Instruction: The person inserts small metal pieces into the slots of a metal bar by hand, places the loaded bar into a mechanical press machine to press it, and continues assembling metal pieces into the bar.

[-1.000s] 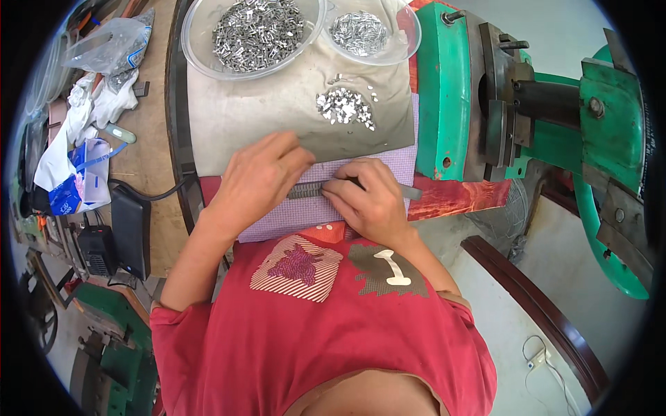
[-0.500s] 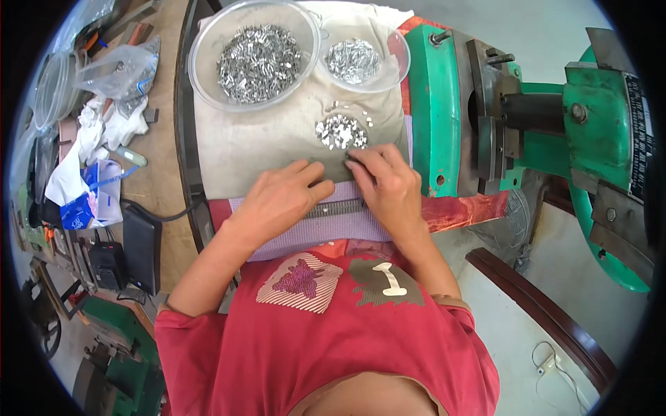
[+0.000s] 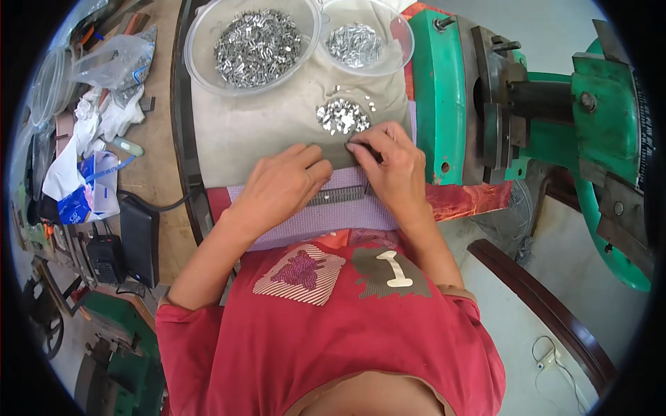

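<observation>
My right hand (image 3: 395, 165) is closed in a pinch, thumb and index finger meeting just below a small pile of shiny metal pieces (image 3: 340, 115) on the grey cloth (image 3: 243, 139). Whatever sits between those fingertips is too small to make out. To its left, my left hand (image 3: 286, 182) has its fingers curled together, palm down, and its fingertips are mostly hidden. Between and below both hands lies a long grey strip with a fine row of ridges or small parts (image 3: 338, 195), on a lilac textured cloth (image 3: 374, 213). The left hand covers the strip's left end.
A large clear tub (image 3: 198, 69) of small metal parts stands at the back, beside a smaller clear tub (image 3: 406, 52) of shiny pieces. A green machine (image 3: 442, 97) borders the right side. Plastic bags, a tissue pack (image 3: 90, 201) and a black box (image 3: 141, 246) are at left.
My right thumb and index finger have shifted slightly by the pile and pinch together more. My left fingers have curled in closer. The whole view has tilted a little, moving the tubs upward.
</observation>
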Available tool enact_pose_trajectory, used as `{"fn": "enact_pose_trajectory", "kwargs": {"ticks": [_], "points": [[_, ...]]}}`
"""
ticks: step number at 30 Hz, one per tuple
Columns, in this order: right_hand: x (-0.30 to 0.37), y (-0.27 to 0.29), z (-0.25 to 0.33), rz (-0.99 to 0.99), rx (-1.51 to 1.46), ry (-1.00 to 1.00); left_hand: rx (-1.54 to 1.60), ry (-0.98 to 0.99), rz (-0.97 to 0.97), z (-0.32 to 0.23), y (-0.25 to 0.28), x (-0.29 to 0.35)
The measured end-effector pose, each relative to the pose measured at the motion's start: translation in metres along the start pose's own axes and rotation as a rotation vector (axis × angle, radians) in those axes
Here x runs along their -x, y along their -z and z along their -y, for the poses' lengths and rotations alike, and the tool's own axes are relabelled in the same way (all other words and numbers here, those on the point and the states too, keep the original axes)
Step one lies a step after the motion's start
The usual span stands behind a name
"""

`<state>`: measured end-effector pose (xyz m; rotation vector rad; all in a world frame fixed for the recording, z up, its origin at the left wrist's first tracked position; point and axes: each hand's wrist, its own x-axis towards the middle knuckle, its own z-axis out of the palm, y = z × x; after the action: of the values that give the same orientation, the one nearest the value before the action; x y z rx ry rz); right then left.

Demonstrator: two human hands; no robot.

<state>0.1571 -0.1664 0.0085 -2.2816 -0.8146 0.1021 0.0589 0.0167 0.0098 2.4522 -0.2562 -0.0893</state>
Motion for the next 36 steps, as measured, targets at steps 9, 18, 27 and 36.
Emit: {"fn": "enact_pose_trajectory", "kwargs": {"ticks": [9, 18, 27, 36], "points": [[0.027, 0.013, 0.010, 0.101, -0.178, 0.145, 0.064, 0.051, -0.059, 0.000, 0.001, 0.004], [0.046, 0.006, 0.009, 0.150, -0.097, 0.251, -0.036, -0.015, -0.388, -0.016, 0.028, -0.035], [0.050, 0.011, 0.009, 0.195, -0.033, 0.289, -0.458, -0.096, -0.585, -0.001, 0.024, -0.096], [0.086, 0.023, -0.027, -0.012, 0.184, 0.186, -0.031, 0.018, -0.307, -0.008, 0.020, 0.024]]}}
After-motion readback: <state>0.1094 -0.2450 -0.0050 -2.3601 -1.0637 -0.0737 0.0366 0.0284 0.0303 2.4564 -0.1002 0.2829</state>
